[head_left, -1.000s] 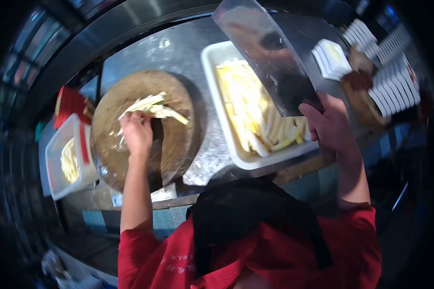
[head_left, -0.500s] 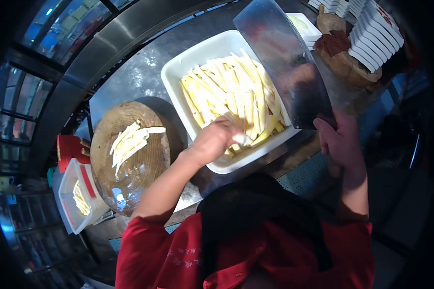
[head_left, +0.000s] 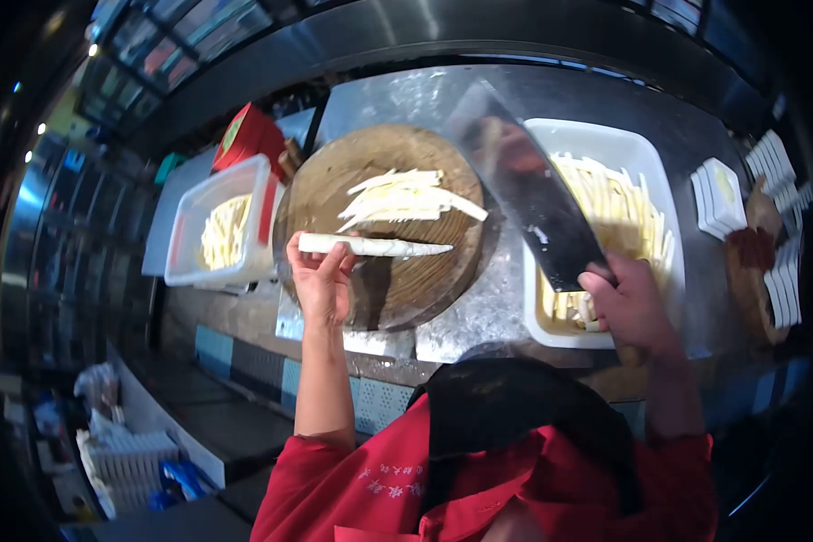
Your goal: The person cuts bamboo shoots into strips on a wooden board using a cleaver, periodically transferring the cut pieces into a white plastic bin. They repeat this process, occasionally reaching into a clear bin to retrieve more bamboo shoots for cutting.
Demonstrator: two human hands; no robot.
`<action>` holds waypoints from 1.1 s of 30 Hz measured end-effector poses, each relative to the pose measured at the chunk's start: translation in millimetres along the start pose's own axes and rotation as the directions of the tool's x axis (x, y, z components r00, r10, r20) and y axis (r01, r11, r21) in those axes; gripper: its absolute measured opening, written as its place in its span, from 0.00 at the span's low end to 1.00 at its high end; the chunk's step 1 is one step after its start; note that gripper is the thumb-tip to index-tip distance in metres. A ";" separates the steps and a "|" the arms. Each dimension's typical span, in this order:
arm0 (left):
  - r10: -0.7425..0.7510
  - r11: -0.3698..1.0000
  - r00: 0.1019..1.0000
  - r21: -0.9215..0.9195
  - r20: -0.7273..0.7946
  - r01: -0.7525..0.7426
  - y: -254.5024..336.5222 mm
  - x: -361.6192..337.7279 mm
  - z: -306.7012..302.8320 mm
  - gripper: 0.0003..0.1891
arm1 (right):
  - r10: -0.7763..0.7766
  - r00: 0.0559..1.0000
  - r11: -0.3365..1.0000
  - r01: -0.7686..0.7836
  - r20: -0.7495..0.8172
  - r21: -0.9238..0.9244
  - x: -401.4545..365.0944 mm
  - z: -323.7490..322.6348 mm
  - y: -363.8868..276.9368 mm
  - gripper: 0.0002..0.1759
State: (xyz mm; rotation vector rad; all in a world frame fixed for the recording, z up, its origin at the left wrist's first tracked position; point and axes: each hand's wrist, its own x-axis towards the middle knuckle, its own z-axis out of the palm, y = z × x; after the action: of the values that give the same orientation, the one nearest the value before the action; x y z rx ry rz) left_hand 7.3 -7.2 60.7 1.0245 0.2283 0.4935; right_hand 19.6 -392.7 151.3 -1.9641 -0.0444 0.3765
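Indoors, a cook's left hand [head_left: 322,282] pinches a pale, tapered stalk [head_left: 375,245] above the round wooden chopping block [head_left: 384,298]. The right hand [head_left: 634,303] grips a broad cleaver [head_left: 528,185] over the white tub [head_left: 540,323].

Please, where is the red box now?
In the head view, the red box stands at upper left, just behind the clear plastic tub.

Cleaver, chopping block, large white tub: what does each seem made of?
Cleaver: metal, probably steel, with a smooth blade that mirrors blurred shapes.
Chopping block: wood, worn matt, with ring-like grain marks.
Large white tub: probably plastic, smooth with rounded corners, though enamel is possible.
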 end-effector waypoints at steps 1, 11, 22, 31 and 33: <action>-0.023 0.999 0.997 0.024 -0.069 0.025 -0.1 -7.3 -11.3 0.29 | -0.041 0.997 0.999 0.043 0.062 -0.029 7.5 11.0 -0.8 0.11; 0.277 -0.022 0.870 0.908 0.408 -0.419 -8.4 -21.2 -50.3 0.16 | -0.336 0.820 0.771 0.522 0.464 -0.364 39.4 81.2 -20.2 0.12; 0.011 -0.210 0.834 0.816 0.552 -0.538 10.8 -31.3 -43.6 0.14 | -0.119 0.844 0.758 0.418 0.523 -0.501 21.3 95.1 -22.6 0.14; 0.189 -0.015 0.722 0.737 0.665 -0.675 -15.0 -38.7 -50.5 0.16 | -0.230 0.809 0.754 0.499 0.541 -0.427 42.5 90.3 -20.4 0.13; 0.234 0.020 0.724 0.741 0.649 -0.671 -19.7 -41.3 -51.9 0.17 | -0.228 0.784 0.715 0.537 0.577 -0.447 43.8 93.0 -25.9 0.13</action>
State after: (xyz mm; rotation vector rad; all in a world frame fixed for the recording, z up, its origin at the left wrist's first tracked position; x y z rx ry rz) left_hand -43.9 3.5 15.5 2.5663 -0.2397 0.7813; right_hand 38.6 -290.6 129.9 -2.3393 -1.0254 0.6125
